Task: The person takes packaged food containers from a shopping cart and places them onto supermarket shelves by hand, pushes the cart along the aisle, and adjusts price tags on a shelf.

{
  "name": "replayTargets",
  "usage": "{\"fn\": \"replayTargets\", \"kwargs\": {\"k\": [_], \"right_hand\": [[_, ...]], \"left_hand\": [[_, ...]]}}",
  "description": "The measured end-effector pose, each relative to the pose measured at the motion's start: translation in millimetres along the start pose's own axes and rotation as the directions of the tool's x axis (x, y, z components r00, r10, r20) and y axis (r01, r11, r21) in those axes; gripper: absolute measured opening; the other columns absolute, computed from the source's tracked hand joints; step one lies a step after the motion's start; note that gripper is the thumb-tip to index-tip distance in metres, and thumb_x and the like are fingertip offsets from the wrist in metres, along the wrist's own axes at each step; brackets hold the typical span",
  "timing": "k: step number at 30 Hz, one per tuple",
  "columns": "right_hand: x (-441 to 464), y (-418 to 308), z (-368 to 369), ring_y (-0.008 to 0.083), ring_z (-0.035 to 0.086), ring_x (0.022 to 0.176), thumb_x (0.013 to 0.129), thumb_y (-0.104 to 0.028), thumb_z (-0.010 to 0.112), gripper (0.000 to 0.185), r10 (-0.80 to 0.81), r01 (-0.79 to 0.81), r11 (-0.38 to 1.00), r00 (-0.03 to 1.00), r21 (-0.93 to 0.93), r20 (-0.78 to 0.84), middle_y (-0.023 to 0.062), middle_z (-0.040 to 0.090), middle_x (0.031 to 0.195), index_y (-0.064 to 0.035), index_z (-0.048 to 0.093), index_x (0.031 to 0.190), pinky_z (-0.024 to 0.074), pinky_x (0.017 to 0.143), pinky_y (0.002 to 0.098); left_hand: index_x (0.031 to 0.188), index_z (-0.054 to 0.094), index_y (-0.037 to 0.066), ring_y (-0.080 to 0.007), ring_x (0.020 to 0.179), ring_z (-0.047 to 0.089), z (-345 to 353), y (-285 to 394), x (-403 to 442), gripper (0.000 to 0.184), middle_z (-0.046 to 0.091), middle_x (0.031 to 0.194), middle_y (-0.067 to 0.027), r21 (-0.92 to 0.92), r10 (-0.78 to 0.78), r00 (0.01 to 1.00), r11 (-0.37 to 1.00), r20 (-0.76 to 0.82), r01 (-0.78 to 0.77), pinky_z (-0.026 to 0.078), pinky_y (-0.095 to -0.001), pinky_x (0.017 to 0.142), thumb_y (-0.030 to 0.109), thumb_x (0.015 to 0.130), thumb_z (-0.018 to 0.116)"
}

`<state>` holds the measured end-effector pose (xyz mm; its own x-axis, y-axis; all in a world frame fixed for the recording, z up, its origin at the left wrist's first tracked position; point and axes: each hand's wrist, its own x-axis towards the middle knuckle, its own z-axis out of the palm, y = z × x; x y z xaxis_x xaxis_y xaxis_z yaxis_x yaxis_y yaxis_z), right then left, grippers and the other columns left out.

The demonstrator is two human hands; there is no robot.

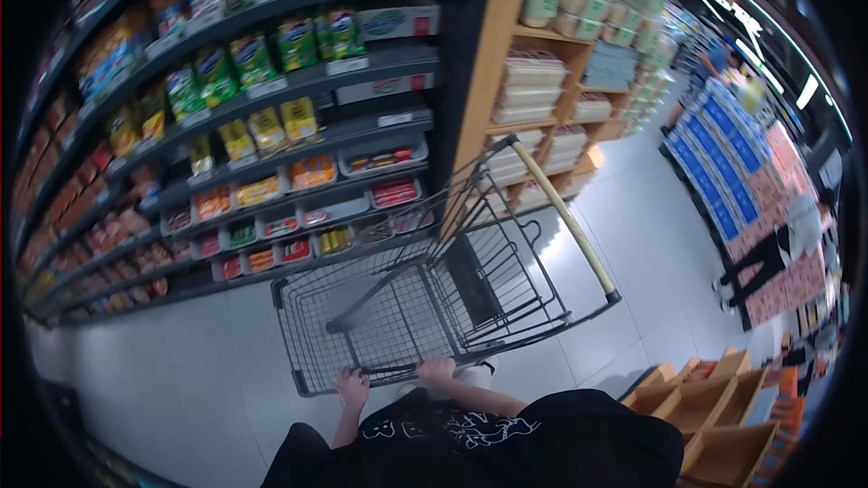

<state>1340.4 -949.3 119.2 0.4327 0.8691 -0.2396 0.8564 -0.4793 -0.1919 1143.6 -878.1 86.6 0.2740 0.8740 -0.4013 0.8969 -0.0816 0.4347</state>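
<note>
A dark wire shopping cart [389,312] stands sideways in front of me, with its yellowish push handle [570,221] off to the right. My left hand [353,387] grips the near side rim of the basket, its fingers curled over the wire. Farther right along that same rim, my right hand [436,371] is closed on the cart as well. The basket shows bare wire mesh, and a dark child-seat panel [470,280] sits toward the handle end.
Dark shelves [298,158] of bagged snacks and small trays run along the left. A wooden shelf unit [551,81] holds pale cartons. Blue and pink stacked boxes [723,158] stand at right, with a person [782,244] beside them. Wooden bins [714,398] are close at lower right.
</note>
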Motion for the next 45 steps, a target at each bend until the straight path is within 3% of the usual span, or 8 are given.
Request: {"fn": "replayTargets", "kwargs": {"k": [3,5,9,12,14,15,36,45], "right_hand": [[5,-40,-14,0.0276,0.052,0.080,0.072,-0.039,0.036,0.044,0.004,-0.050,0.993,0.917,0.105,0.399,0.0138,0.056,0.079,-0.0015,0.055,0.085,0.0396,0.069,0.0375],[26,-40,47,0.0286,0.047,0.090,0.070,-0.043,0.039,0.051,-0.094,-0.045,0.902,0.950,0.430,0.297,0.0165,0.051,0.094,-0.0012,0.047,0.099,0.0362,0.076,0.0374],[35,-44,-56,0.0259,0.029,0.108,0.067,-0.039,0.047,0.051,-0.234,0.245,0.967,0.962,-0.068,0.138,0.0108,0.041,0.108,-0.0104,0.040,0.109,0.0242,0.087,0.0412],[47,-2,-62,0.0277,0.022,0.112,0.063,-0.041,0.052,0.053,-0.251,0.299,0.924,0.945,-0.238,0.212,0.0110,0.034,0.115,-0.0128,0.042,0.107,0.0166,0.089,0.0481],[43,-7,-67,0.0341,0.001,0.117,0.066,-0.040,0.048,0.051,-0.217,0.650,0.442,0.746,-0.619,0.629,0.0092,0.015,0.127,-0.0191,0.041,0.111,0.0002,0.091,0.0505],[45,-6,-56,0.0341,0.001,0.117,0.066,-0.040,0.048,0.051,-0.242,0.668,0.418,0.735,-0.615,0.634,0.0092,0.015,0.127,-0.0191,0.041,0.111,0.0002,0.091,0.0505],[65,-49,-27,0.0350,-0.003,0.117,0.062,-0.045,0.049,0.051,-0.215,0.510,0.727,0.805,-0.460,0.553,0.0087,0.018,0.126,-0.0185,0.047,0.106,-0.0004,0.092,0.0480],[73,-17,-37,0.0334,0.000,0.117,0.061,-0.040,0.053,0.048,-0.236,0.436,0.837,0.833,-0.331,0.501,0.0098,0.025,0.122,-0.0192,0.048,0.104,0.0011,0.092,0.0476]], "left_hand": [[0.105,0.042,0.008,-0.0350,0.115,0.009,-17,-18,-29,0.047,0.021,0.121,-0.0209,0.012,-0.188,0.931,0.979,-0.314,0.202,0.011,-0.0570,0.086,0.023,0.063,0.054],[0.109,0.037,0.004,-0.0371,0.115,0.006,-46,-19,-36,0.053,0.010,0.122,-0.0265,-0.050,-0.307,0.809,0.944,-0.501,0.327,0.011,-0.0573,0.085,0.024,0.063,0.055],[0.114,0.028,0.002,-0.0386,0.115,0.004,-73,-22,-39,0.067,0.002,0.122,-0.0286,-0.421,-0.713,0.589,0.700,-0.380,0.576,0.012,-0.0554,0.086,0.028,0.059,0.058],[0.119,0.017,0.002,-0.0402,0.114,-0.004,-52,-38,-30,0.082,-0.003,0.119,-0.0329,-0.528,-0.733,0.645,0.644,-0.217,0.554,0.011,-0.0481,0.091,0.029,0.056,0.062],[0.117,0.016,-0.001,-0.0417,0.113,0.003,-27,-69,-16,0.084,-0.005,0.117,-0.0351,-0.653,-0.635,0.643,0.710,-0.429,0.264,0.017,-0.0384,0.092,0.021,0.053,0.065],[0.116,0.016,-0.002,-0.0418,0.111,0.010,-24,-84,-13,0.086,-0.002,0.116,-0.0352,-0.659,-0.620,0.658,0.712,-0.427,0.242,0.022,-0.0329,0.090,0.016,0.050,0.067],[0.120,-0.001,-0.002,-0.0451,0.112,0.001,-79,-136,1,0.106,0.008,0.119,-0.0324,-0.365,-0.568,0.808,0.727,0.158,0.582,0.003,-0.0425,0.094,0.043,0.049,0.064],[0.118,0.025,0.002,-0.0319,0.116,0.009,-114,-81,-13,0.082,0.015,0.125,-0.0177,-0.242,-0.488,0.795,0.774,0.360,0.585,0.007,-0.0452,0.092,0.045,0.054,0.054]]}}
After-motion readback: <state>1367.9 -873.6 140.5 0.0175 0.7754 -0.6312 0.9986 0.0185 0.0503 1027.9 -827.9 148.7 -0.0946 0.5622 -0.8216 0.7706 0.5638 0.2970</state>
